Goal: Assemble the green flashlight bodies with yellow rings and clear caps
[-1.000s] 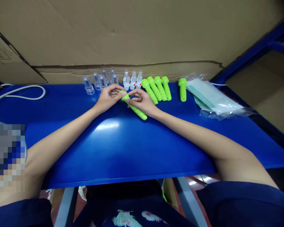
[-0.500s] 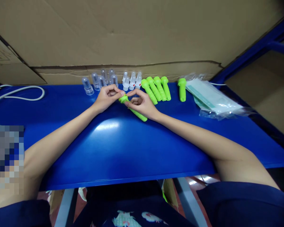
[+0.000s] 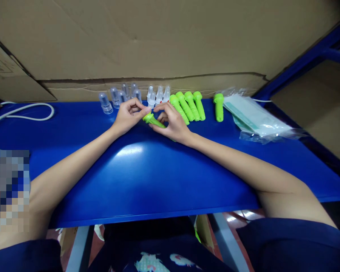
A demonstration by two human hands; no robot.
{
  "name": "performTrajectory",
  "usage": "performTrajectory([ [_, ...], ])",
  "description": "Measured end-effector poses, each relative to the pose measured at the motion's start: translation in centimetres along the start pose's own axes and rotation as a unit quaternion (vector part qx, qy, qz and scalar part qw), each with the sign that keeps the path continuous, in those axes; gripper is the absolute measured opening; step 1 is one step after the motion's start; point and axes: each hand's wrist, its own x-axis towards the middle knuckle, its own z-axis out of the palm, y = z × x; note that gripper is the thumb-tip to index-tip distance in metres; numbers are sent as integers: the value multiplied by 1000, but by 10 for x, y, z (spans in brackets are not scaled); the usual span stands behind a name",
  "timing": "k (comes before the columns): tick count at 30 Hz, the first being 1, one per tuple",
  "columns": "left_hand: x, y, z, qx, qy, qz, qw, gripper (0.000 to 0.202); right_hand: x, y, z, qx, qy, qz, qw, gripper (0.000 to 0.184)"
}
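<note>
- Both hands work at the far middle of the blue table [image 3: 147, 173], close to the cardboard [image 3: 158, 37] that backs it.
- Right hand [image 3: 172, 122]: fingers curled around the shaft of a green tube [image 3: 153, 120], thumb and forefinger pressed on it near the wide end. The palm hides most of the shaft.
- Left hand [image 3: 129, 115]: thumb and forefinger pressed together right at the tube's wide end, other fingers curled in. Cannot tell whether a small part sits between those fingertips.
- Tube position: held just above the table surface, between the two hands, not lying with the others.
- Long axis: slanted, wide end pointing up and to the left toward the left fingertips, narrow end running down and to the right under the right palm.
- So the right hand carries the tube; the left hand meets it only at the open end, from the left. The two sets of fingertips nearly touch.
- Behind the left hand: a cluster of clear caps [image 3: 119, 96], upright.
- Behind the fingertips: small white pieces [image 3: 158, 96], upright, just beside the caps.
- Just beside the right hand, to its right: a row of green tubes [image 3: 187, 105], four side by side, wide ends away from the person.
- Further right: a single green tube [image 3: 218, 107], then plastic bags [image 3: 255, 117].
- Far left: a white cable [image 3: 25, 111], well apart from the hands.
</note>
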Motion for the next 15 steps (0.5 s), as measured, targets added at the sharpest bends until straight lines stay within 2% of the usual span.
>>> performTrajectory([
  [4,0,1,-6,-4,-48,-3,999,59,1,6,-2,-4,-7,-9,1000,35],
  [10,2,-3,-4,23,-15,30,999,54,2,11,-7,-64,-21,-47,997,33],
  [15,3,-4,-3,0,-15,31,999,53,1,12,-8,-83,-19,-77,993,24],
])
